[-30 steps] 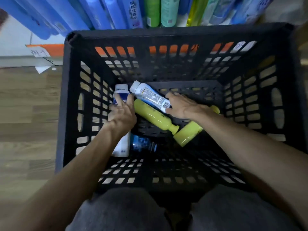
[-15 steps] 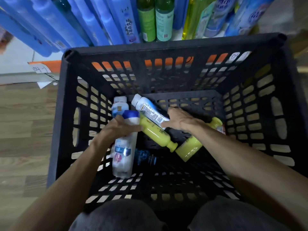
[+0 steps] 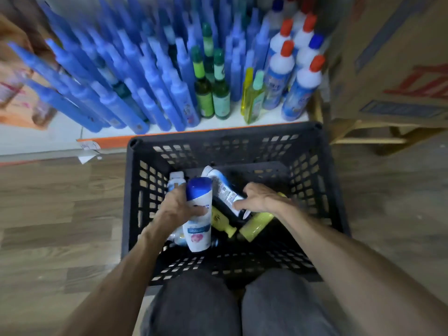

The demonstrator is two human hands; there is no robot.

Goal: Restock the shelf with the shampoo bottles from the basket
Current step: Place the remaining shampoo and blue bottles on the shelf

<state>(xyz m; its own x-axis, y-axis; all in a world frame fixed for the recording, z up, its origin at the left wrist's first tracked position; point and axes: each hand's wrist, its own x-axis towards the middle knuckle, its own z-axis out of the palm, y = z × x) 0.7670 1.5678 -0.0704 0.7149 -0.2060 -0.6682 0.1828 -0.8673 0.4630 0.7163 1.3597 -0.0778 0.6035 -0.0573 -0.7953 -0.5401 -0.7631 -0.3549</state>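
Gripping blue-capped shampoo bottle (image 3: 198, 214) in left hand (image 3: 178, 210), labelled white bottle (image 3: 221, 186) in right hand (image 3: 260, 198); may slip, snagging yellow bottles (image 3: 257, 224) beneath right hand.

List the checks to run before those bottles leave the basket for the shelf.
1. Left hand grip on the blue-capped white shampoo bottle: ok, fingers wrapped round its middle.
2. That bottle out of the basket: not ok, it hangs within the basket's walls.
3. Right hand grip on the white labelled bottle: cannot tell, fingers lie over its base end.
4. Room on the shelf: ok, a bare white strip shows in front of the green bottles.
5. Basket emptied: not ok, two yellow bottles lie on its bottom.
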